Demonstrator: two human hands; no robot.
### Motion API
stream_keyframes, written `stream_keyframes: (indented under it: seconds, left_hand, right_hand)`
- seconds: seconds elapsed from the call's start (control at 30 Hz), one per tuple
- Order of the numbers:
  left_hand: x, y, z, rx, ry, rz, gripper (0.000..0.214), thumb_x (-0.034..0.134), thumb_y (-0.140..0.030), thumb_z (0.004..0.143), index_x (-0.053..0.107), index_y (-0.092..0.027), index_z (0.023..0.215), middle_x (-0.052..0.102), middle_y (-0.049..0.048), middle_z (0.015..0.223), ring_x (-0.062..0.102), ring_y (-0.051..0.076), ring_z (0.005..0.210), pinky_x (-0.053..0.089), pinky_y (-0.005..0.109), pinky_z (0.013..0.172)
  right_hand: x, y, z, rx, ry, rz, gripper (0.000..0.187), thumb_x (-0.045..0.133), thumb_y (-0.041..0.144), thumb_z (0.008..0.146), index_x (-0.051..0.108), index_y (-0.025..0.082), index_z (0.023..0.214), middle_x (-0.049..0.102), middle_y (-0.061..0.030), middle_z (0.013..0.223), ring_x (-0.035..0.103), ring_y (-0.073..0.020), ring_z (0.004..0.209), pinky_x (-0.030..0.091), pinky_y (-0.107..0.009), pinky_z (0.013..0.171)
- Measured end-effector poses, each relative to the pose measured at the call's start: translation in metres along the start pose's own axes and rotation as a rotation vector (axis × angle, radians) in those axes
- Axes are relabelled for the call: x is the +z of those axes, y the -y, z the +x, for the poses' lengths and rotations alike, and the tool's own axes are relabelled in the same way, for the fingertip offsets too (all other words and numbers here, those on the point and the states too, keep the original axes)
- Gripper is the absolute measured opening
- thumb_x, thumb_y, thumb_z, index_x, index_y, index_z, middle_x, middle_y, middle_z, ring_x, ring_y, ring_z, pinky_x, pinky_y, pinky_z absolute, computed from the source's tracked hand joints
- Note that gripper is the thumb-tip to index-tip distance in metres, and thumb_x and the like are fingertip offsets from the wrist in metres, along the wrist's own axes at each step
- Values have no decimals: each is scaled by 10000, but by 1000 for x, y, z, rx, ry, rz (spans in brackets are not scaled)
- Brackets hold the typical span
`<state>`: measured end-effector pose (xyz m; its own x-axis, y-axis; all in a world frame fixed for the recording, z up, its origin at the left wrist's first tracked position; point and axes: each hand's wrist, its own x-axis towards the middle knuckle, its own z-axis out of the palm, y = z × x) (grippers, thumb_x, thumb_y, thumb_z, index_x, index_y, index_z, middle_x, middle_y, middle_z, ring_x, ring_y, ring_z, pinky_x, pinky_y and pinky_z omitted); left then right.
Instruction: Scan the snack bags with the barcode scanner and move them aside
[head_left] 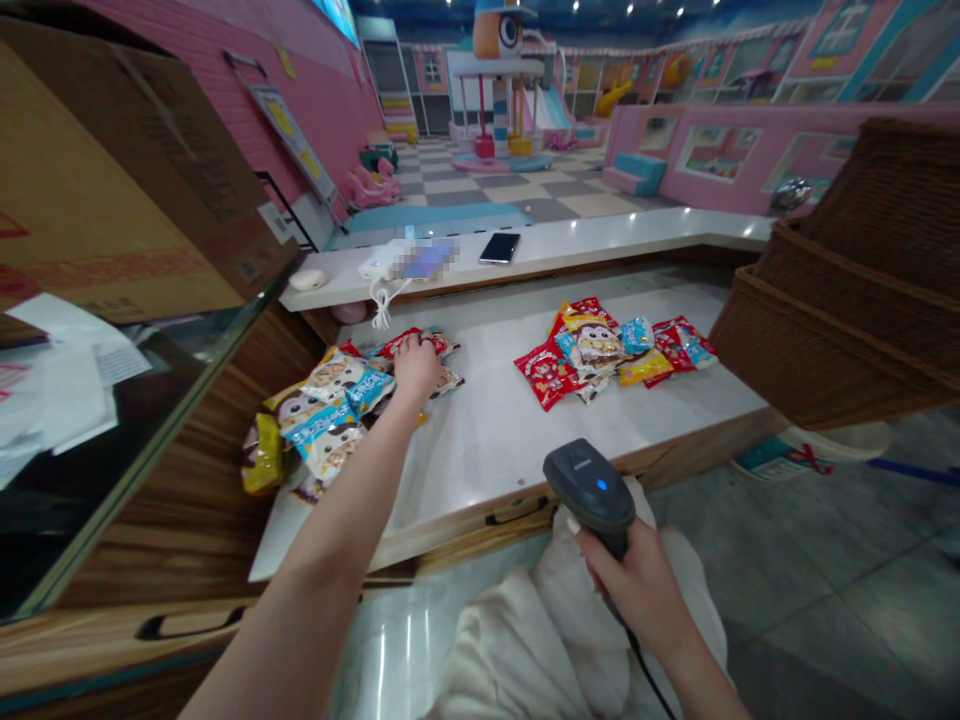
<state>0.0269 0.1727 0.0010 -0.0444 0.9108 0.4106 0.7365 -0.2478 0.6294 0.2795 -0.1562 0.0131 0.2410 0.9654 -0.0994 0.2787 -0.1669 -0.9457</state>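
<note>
My right hand [637, 580] grips a dark barcode scanner [590, 487] with a blue light, held below the front edge of the white counter [510, 430]. My left hand [415, 368] reaches over the counter's left side, fingers curled down on a snack packet [442, 382] at the far end of a pile of snack packets [322, 415]. A second pile of red, yellow and blue snack packets [607, 350] lies to the right, apart from both hands.
A wicker basket [847, 310] stands at the right. A raised shelf behind holds a black phone [499, 247], a white device with a cord [382, 265] and a small white object [307, 279]. A cardboard box [120, 190] and papers [60, 380] sit at left.
</note>
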Motion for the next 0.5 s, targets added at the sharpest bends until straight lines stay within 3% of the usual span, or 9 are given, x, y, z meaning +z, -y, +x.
stream_keyframes:
  seconds: [0.13, 0.27, 0.33, 0.5]
  left_hand:
    - [-11, -16, -24, 42, -35, -77, 345, 574, -109, 889, 600, -86, 1232, 590, 233, 1396, 476, 350, 1392, 225, 550, 1236]
    - [-20, -44, -62, 65, -116, -437, 368, 611, -268, 916, 633, -192, 1275, 604, 132, 1435, 478, 285, 1418, 274, 425, 1241]
    - [-16, -57, -85, -72, -100, -714, 333, 621, -328, 913, 659, -232, 1229, 668, 78, 1356, 546, 252, 1362, 356, 383, 1199]
    - [10, -72, -131, -680, 64, -1231, 198, 636, -329, 846, 682, -187, 975, 770, 58, 911, 740, 234, 953, 581, 349, 881]
  right_hand:
    - [-1, 2, -3, -8, 3, 1, 203, 659, 388, 849, 623, 194, 802, 563, 44, 503, 582, -168, 408, 448, -247, 413]
    - [0, 4, -5, -4, -17, 12, 208, 658, 396, 846, 620, 198, 796, 569, 41, 506, 584, -174, 418, 452, -253, 417]
    - [1, 6, -6, 0, -12, 11, 211, 649, 399, 850, 623, 196, 799, 567, 41, 498, 581, -177, 414, 449, -257, 417]
    - [3, 8, -7, -15, 2, -1, 184, 637, 381, 858, 643, 200, 822, 566, 43, 480, 583, -189, 412, 446, -269, 422]
